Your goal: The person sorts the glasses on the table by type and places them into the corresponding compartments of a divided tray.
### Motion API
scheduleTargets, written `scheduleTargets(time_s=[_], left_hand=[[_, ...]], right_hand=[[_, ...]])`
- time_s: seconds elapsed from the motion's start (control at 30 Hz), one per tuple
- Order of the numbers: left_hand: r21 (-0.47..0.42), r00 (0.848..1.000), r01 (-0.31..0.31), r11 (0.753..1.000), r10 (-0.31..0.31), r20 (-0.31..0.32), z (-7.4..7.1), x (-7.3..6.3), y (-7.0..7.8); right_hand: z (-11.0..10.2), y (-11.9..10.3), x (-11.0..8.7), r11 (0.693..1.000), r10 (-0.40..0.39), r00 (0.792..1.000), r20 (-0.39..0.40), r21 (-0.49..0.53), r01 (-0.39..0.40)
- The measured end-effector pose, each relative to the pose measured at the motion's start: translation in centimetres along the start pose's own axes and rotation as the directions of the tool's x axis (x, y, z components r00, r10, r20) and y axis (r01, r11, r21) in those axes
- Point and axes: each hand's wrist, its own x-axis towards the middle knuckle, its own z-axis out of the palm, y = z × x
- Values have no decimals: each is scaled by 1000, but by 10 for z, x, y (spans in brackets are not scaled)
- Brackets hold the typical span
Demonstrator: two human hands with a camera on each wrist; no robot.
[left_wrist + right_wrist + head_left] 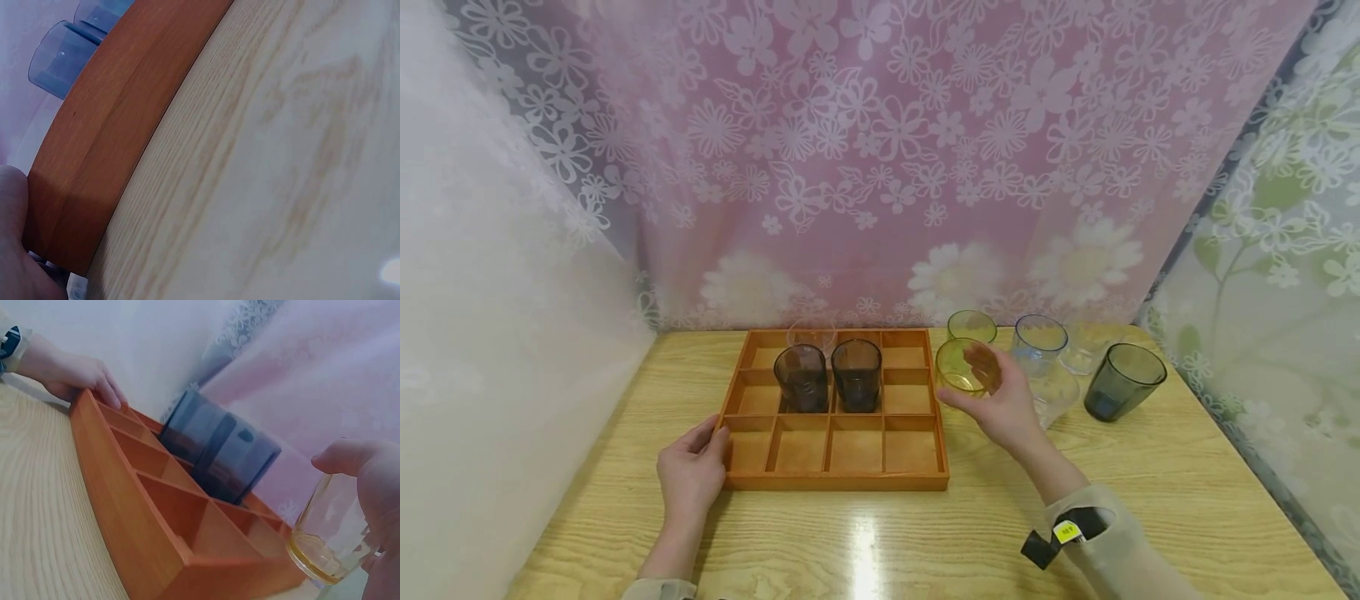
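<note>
- The right hand (1003, 402) pinched a transparent yellow glass tumbler (957, 365) between thumb and fingers, just right of a rectangular orange-brown wooden compartment tray (842, 482).
- The left hand (692, 471) gripped the tray's left side, fingers curled.

The left hand (691, 469) is gripping between thumb and fingers; the right hand (1004, 407) is grasping with curved fingers, its forearm (1054, 468) slanting inward.

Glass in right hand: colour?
The glass is see-through yellow; it shows best in the head view.
</note>
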Motion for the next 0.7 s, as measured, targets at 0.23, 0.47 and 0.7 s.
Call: scheduleTargets(time_s=[0.23, 0.47, 0.7], left_hand=[[-3, 1000, 7, 1000, -7, -3, 1, 0, 1], [0, 1000, 10, 1000, -10, 1, 0, 0, 1], [-4, 1000, 14, 1000, -14, 1, 1, 0, 0]], right_hand=[[10, -15, -5, 999, -39, 999, 25, -2, 39], [22, -25, -10, 997, -62, 995, 80, 60, 57], [37, -28, -16, 990, -83, 988, 128, 120, 68]])
